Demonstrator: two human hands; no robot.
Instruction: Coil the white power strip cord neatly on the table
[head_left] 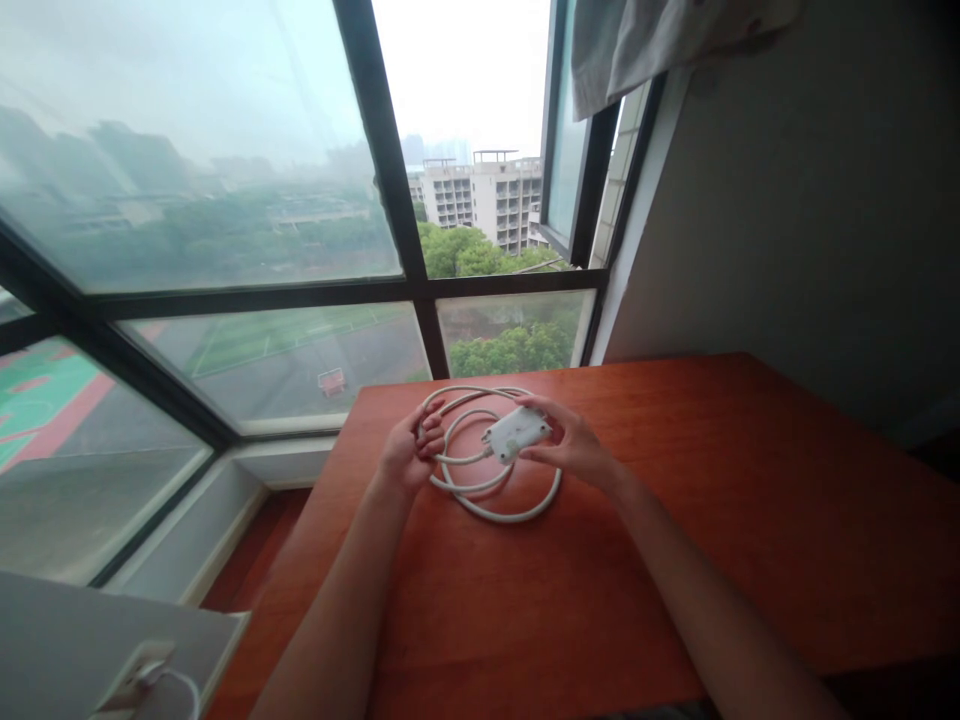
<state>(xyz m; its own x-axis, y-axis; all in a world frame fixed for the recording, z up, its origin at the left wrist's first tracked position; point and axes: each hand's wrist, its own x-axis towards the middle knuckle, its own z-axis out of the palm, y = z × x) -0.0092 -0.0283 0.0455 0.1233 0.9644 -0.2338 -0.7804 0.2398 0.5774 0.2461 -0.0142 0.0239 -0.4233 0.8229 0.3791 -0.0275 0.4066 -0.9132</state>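
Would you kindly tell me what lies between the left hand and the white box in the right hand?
Between them, the head view shows loops of pale cable, one stretch running from the left hand to the white box.

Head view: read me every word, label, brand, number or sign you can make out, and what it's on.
No readable text anywhere.
White block in the right hand: any markings are too small or blurred to read.
Pale cable: no lettering visible.
Wall socket, lower left: too blurred to read any marking.
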